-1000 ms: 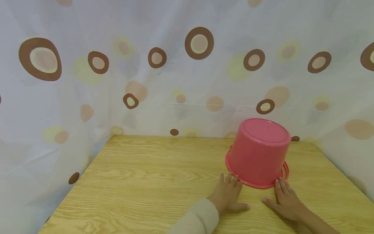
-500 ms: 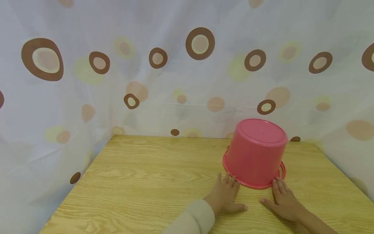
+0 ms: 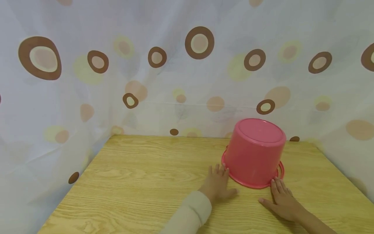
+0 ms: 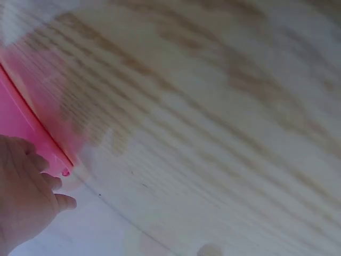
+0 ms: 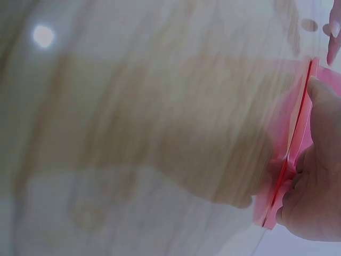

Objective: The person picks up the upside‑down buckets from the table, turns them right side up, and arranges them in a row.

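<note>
A pink plastic bucket [image 3: 254, 156] stands upside down on the wooden table, its base facing up and its rim on the tabletop. A looped handle [image 3: 281, 169] sticks out at the rim's right side. My left hand [image 3: 217, 185] has its fingers spread, with the fingertips right at the rim's left front. At the front right of the rim lie the straight fingers of my right hand [image 3: 283, 201], thumb held out to the left. In the left wrist view the bucket's pink rim [image 4: 37, 128] runs beside the fingers; the right wrist view shows the right hand [image 5: 319, 165] along the rim.
The wood-grain table [image 3: 140, 182] reaches back to a pale curtain [image 3: 163, 78] printed with brown and yellow circles, which also hangs along both sides. A beige sleeve [image 3: 190, 211] covers the left forearm.
The bucket has slid slightly to the left. My left hand has shifted left and farther back along the rim, while the right hand has followed a little to the left.
</note>
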The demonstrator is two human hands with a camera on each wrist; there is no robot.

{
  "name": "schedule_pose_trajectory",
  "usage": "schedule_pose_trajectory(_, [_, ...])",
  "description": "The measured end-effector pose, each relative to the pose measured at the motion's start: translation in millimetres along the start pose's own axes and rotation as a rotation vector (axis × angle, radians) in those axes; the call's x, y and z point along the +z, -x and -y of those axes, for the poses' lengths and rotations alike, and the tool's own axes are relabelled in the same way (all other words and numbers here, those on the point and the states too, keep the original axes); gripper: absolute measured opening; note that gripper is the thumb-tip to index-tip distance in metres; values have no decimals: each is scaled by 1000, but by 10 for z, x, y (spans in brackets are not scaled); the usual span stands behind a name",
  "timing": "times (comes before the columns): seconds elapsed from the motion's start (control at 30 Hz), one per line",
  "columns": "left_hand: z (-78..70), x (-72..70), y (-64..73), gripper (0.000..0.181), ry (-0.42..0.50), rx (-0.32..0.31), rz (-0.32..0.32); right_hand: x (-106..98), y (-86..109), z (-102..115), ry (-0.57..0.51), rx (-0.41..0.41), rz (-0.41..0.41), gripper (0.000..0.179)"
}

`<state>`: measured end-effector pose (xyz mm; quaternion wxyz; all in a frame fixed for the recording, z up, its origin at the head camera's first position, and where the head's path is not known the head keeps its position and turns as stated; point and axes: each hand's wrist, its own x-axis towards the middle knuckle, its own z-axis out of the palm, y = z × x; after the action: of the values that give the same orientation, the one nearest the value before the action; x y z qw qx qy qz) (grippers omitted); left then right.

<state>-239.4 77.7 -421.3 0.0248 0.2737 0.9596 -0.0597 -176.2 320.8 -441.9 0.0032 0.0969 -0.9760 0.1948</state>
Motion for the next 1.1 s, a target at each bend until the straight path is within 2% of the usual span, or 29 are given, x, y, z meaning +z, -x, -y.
schedule_pose_trajectory(0.27, [-40,-28,-46,87,-17,-12,28,2,-6,-23,22,-13,-22,90])
schedule_pose_trajectory(0.43, [-47,-30,-52,86,-29,-30,48,-4,-16,-28,19,-8,-6,91])
schedule_pose_trajectory(0.8, [-37,-2,-66,86,-77,-36,39,-3,-57,-43,15,-21,-4,90])
schedule_pose_trajectory(1.1, [-17,26,-11,85,-98,-17,28,-8,-69,-18,5,-20,5,91])
